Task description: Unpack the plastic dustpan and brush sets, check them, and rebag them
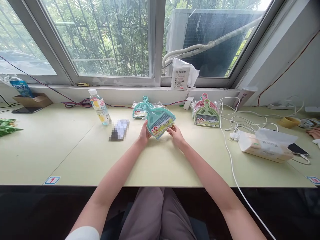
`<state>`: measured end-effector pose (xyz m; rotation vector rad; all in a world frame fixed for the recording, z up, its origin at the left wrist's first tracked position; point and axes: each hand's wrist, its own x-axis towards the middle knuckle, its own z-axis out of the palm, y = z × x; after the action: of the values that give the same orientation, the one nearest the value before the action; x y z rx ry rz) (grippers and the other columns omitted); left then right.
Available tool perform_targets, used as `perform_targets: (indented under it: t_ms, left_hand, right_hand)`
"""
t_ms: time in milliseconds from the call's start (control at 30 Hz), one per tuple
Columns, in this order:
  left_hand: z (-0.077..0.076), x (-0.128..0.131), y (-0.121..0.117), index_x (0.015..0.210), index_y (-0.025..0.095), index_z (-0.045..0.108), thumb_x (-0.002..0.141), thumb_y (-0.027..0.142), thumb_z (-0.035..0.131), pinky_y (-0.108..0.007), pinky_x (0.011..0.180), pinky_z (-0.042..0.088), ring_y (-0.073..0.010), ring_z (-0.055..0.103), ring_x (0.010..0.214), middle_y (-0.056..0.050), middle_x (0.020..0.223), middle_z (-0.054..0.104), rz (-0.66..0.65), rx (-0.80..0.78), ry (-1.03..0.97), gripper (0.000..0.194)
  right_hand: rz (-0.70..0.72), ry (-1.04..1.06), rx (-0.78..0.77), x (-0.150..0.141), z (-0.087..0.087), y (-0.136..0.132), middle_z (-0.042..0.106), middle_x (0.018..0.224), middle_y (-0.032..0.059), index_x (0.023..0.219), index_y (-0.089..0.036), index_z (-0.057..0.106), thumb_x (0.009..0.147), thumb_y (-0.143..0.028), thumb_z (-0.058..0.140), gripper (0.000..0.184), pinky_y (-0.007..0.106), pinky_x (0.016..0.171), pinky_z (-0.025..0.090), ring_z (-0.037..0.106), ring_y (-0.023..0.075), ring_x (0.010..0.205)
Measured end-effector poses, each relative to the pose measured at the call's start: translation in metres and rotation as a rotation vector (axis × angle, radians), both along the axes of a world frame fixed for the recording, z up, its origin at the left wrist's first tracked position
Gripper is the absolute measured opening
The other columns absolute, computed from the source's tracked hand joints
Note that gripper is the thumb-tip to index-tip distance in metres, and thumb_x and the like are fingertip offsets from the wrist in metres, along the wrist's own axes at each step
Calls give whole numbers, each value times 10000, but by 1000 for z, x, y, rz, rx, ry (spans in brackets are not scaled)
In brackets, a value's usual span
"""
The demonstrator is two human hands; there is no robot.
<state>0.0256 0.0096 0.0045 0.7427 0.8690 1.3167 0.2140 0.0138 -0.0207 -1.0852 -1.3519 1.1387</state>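
Note:
A teal mini dustpan-and-brush set (159,119) in clear wrapping is tilted up off the pale green table (75,146). My left hand (144,134) grips its lower left edge. My right hand (175,134) pinches its lower right corner. Both hands are closed on the package. A second teal set (139,110) lies flat just behind it.
A green set on a pink one (207,113) lies to the right. A drink bottle (100,106) stands at the left, with a blurred packet (119,129) beside it. White cables (240,124), a tissue pack (265,146) and a tape roll (289,122) fill the right side. Another person's hand (314,132) shows at the right edge.

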Motion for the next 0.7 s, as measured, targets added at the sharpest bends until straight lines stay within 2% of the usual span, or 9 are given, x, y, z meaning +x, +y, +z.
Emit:
perform_targets:
  t_ms: [100, 200, 267, 367, 567, 700]
  left_hand:
    - [-2, 1, 3, 1196, 226, 586, 869, 640, 385, -370, 812, 547, -246, 654, 994, -68, 1042, 706, -98, 19, 38, 564]
    - [-5, 1, 9, 1185, 259, 606, 878, 650, 349, -371, 875, 516, -241, 611, 1099, -60, 1140, 680, -167, 76, 84, 560]
    - [-5, -1, 12, 1183, 269, 613, 891, 632, 337, -365, 922, 488, -233, 581, 1155, -61, 1184, 663, -207, 138, 114, 542]
    - [-1, -5, 9, 1167, 269, 635, 897, 598, 366, -369, 965, 453, -238, 581, 1157, -81, 1133, 685, -230, 178, 182, 503]
    - [6, -15, 10, 1129, 215, 660, 903, 563, 398, -401, 988, 426, -246, 620, 1084, -110, 1060, 706, -51, 202, 267, 491]
    - [3, -22, 23, 1149, 191, 631, 926, 560, 330, -380, 964, 441, -229, 601, 1116, -128, 1170, 657, 179, 237, 263, 526]
  right_hand:
    - [-71, 155, -22, 1, -2, 3, 670, 1054, 74, 988, -221, 562, 636, -494, 700, 466, 340, 823, 503, 626, 208, 977]
    - [-79, 304, 32, 3, -2, 7, 649, 1130, 75, 1015, -226, 539, 565, -428, 767, 543, 362, 893, 497, 595, 218, 1080]
    - [-75, 399, 47, 4, 0, 8, 652, 1121, 53, 1030, -241, 525, 540, -382, 795, 578, 376, 922, 494, 593, 209, 1090]
    - [-82, 468, -15, 5, 8, 4, 676, 1019, 19, 989, -257, 524, 503, -328, 826, 576, 399, 908, 519, 626, 205, 1021]
    - [-43, 434, -75, 12, 26, -3, 696, 892, 38, 911, -216, 580, 491, -276, 857, 507, 410, 860, 565, 670, 227, 908]
    - [33, 390, -94, 13, 33, -4, 713, 876, 36, 908, -209, 608, 491, -237, 863, 489, 419, 859, 566, 687, 229, 880]
